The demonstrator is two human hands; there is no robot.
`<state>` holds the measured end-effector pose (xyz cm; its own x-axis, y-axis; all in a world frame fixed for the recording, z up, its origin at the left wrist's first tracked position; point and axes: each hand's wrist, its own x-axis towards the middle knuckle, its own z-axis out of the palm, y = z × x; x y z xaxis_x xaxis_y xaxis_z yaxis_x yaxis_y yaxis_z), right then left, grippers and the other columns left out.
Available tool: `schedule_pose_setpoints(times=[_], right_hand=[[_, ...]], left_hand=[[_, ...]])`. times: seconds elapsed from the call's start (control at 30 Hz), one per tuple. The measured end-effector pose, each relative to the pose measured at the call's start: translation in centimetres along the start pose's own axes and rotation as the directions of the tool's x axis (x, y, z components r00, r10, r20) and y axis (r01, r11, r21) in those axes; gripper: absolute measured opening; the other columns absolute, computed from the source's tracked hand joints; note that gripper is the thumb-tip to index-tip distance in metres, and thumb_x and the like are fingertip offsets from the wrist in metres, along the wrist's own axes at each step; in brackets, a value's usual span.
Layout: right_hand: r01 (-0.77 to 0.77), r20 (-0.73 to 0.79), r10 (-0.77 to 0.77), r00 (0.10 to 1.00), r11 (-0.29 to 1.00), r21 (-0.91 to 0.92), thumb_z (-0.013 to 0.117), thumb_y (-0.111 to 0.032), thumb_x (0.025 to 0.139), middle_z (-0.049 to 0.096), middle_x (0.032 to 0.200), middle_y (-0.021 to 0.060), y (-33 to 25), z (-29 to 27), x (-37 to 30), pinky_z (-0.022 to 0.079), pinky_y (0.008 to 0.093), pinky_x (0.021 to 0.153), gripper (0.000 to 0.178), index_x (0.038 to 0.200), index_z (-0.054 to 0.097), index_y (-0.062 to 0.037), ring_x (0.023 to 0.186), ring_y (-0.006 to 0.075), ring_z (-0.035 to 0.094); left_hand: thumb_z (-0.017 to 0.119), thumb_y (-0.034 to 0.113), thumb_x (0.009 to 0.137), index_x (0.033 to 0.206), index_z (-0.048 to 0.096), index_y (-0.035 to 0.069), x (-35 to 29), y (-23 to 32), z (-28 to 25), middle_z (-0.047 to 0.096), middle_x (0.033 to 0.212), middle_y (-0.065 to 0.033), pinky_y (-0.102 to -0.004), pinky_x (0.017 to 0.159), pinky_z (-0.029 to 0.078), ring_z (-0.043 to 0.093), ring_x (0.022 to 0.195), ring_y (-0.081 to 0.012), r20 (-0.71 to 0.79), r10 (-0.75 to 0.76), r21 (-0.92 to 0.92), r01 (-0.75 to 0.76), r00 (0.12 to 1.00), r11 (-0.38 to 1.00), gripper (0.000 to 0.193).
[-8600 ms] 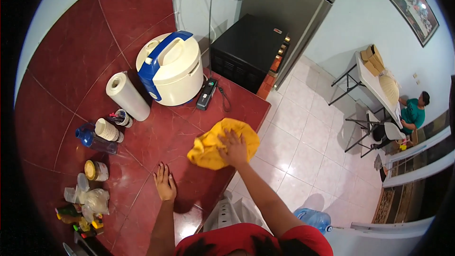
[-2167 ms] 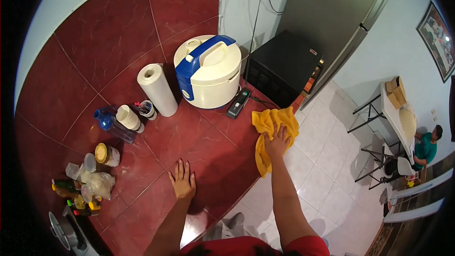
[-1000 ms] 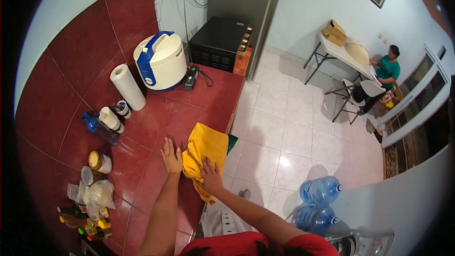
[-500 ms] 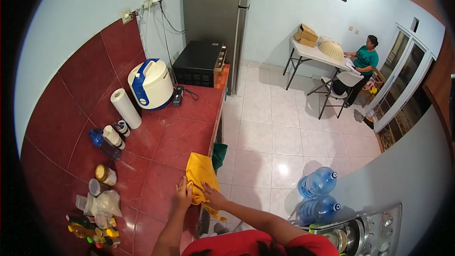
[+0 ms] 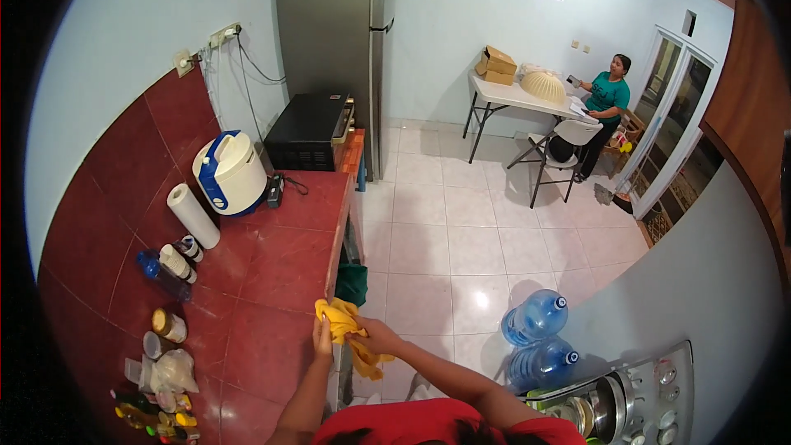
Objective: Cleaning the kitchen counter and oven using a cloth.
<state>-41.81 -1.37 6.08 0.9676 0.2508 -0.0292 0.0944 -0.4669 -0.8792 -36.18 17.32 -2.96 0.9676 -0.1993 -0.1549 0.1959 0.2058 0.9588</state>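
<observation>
A bunched yellow cloth (image 5: 339, 319) is held between my two hands at the edge of the red tiled counter (image 5: 280, 272). My left hand (image 5: 323, 336) grips its left side, fingers closed and thumb up. On the other side, my right hand (image 5: 375, 338) has its fingers closed around the gathered fabric. A loose end of the cloth hangs down below my right hand, past the counter's edge. Just beyond, a dark green cloth (image 5: 352, 283) hangs at the counter's side.
Along the wall stand a rice cooker (image 5: 232, 171), a paper towel roll (image 5: 194, 216), a blue-capped bottle (image 5: 162, 274) and several jars. Two large water bottles (image 5: 537, 317) stand right, near a dish rack (image 5: 606, 404). A person (image 5: 608, 100) stands by a far table (image 5: 515, 97).
The yellow cloth, spread flat on the counter before, is now gathered up and lifted in both hands. The view has shifted slightly. The far person now raises a dark flat object.
</observation>
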Motion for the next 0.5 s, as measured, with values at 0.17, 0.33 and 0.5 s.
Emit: schedule_pose_setpoints(times=[0.17,0.33,0.5], right_hand=[[0.121,-0.098,-0.098,0.99,0.957,0.263,0.062,-0.035,0.098,0.067,0.109,0.0118,-4.9,-4.6,-2.4,0.05,0.034,0.092,0.045,0.129,0.054,-0.003,0.101,0.0249,0.066],[0.066,-0.094,-0.01,0.996,0.785,0.616,0.059,-0.038,0.1,0.063,0.118,0.0037,-7.0,-5.2,-6.3,0.049,0.0285,0.095,0.047,0.132,0.054,-0.0039,0.108,0.0155,0.061],[0.11,-0.313,0.21,0.926,0.646,0.756,0.057,-0.038,0.102,0.063,0.119,0.0018,-6.8,0.4,-9.5,0.049,0.0261,0.092,0.047,0.134,0.054,-0.0029,0.106,0.0107,0.06]], left_hand=[[0.035,0.061,0.102,0.141,0.045,0.008,1.8,2.1,3.4,0.058,0.13,-0.0089,-0.0357,0.101,0.046,0.058,0.117,-0.022,0.163,0.033,-0.275,0.014,0.986,0.961,0.067],[0.031,0.063,0.101,0.146,0.04,0.012,-2.5,5.5,7.1,0.054,0.137,-0.011,-0.0387,0.106,0.044,0.054,0.125,-0.0239,0.466,-0.012,-0.346,0.195,0.885,0.918,0.068],[0.041,0.061,0.1,0.146,0.039,0.014,-8.2,7.4,6.1,0.052,0.139,-0.0081,-0.0385,0.104,0.047,0.054,0.125,-0.0241,0.545,-0.306,-0.294,0.52,0.78,0.802,0.067]])
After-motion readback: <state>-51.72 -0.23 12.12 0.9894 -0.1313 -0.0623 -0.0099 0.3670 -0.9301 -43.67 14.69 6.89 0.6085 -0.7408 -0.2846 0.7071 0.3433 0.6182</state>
